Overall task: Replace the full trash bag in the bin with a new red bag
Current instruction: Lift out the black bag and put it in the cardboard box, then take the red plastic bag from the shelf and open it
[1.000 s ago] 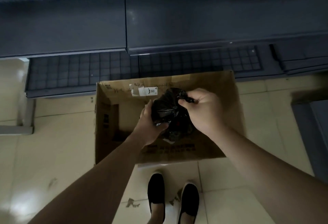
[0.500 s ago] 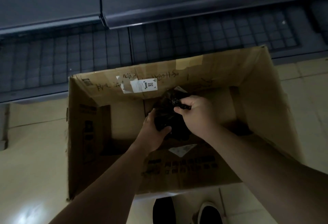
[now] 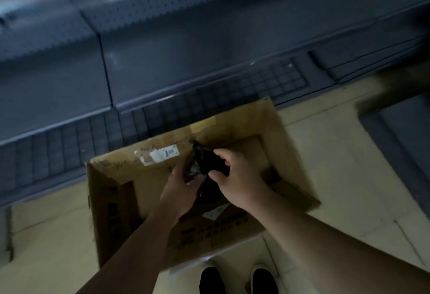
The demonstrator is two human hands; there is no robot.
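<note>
A small, bunched black plastic trash bag [image 3: 200, 163] hangs over the open cardboard box [image 3: 111, 200] on the floor. My left hand [image 3: 183, 191] grips the bag's left side from below. My right hand [image 3: 235, 177] is on the bag's right side, its fingers spread and curled around the plastic. The lower part of the bag is hidden behind my hands. No red bag is in view. The picture is dark and a little blurred.
Dark metal store shelving [image 3: 209, 65] with a wire grid base runs along the far side, touching the box. A white label [image 3: 164, 154] is on the box's far wall. My two black shoes [image 3: 237, 279] stand on pale tiled floor just before the box.
The view has tilted and pulled back from the box. My right hand has loosened from a pinch on the bag's top to spread fingers on its side. The bag sits slightly higher.
</note>
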